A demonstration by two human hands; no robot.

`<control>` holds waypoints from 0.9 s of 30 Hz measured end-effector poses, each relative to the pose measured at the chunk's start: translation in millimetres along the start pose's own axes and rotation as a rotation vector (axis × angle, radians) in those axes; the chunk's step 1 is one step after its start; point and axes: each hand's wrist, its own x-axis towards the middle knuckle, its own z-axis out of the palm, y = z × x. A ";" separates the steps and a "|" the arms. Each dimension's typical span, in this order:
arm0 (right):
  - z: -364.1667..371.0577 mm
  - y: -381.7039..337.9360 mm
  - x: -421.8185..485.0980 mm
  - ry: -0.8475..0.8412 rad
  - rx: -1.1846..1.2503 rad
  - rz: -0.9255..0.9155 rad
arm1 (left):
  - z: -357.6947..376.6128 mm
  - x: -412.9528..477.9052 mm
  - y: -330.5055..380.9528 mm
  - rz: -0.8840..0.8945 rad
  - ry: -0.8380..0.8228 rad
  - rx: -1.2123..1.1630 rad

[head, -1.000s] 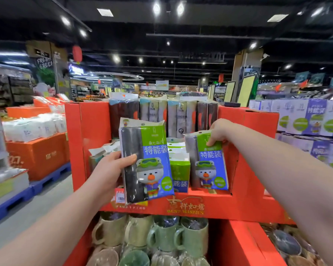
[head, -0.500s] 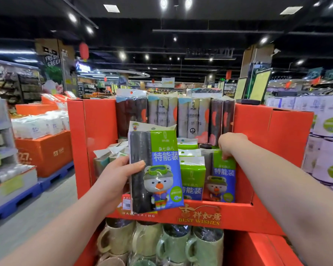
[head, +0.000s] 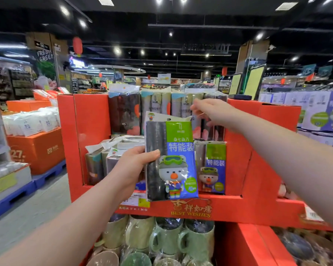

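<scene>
My left hand (head: 132,166) grips a flat pack of black bag rolls (head: 171,160) with a green and blue label showing a cartoon bear, held upright in front of a red cardboard display stand (head: 258,189). A second pack of the same kind (head: 212,167) stands on the stand's shelf just right of the held one. My right hand (head: 212,112) is raised above that pack with loose fingers and holds nothing, in front of taller roll packs (head: 156,106) at the back of the shelf.
Green and beige mugs (head: 165,239) in plastic wrap fill the stand's lower level. Grey packs (head: 104,158) lie on the shelf's left side. An orange pallet display (head: 37,148) stands left across a grey floor aisle. Purple and white boxes (head: 319,112) are stacked at right.
My right hand has let go of the second pack, which now stands on the shelf, and has risen up and left. My left hand still holds its pack.
</scene>
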 end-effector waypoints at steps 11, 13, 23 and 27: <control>-54.9 -26.8 -18.0 -0.353 -0.740 0.006 | 56.8 33.1 8.7 0.471 0.057 0.922; -54.0 -21.7 -12.7 -0.362 -0.810 0.022 | 40.6 43.9 4.5 0.429 0.045 1.441; -3.7 39.2 6.7 -0.318 -0.954 0.111 | 16.2 65.1 -17.4 0.299 -0.142 1.691; 14.8 69.2 14.0 -0.327 -0.971 0.132 | 15.4 67.8 -18.2 0.299 -0.140 1.693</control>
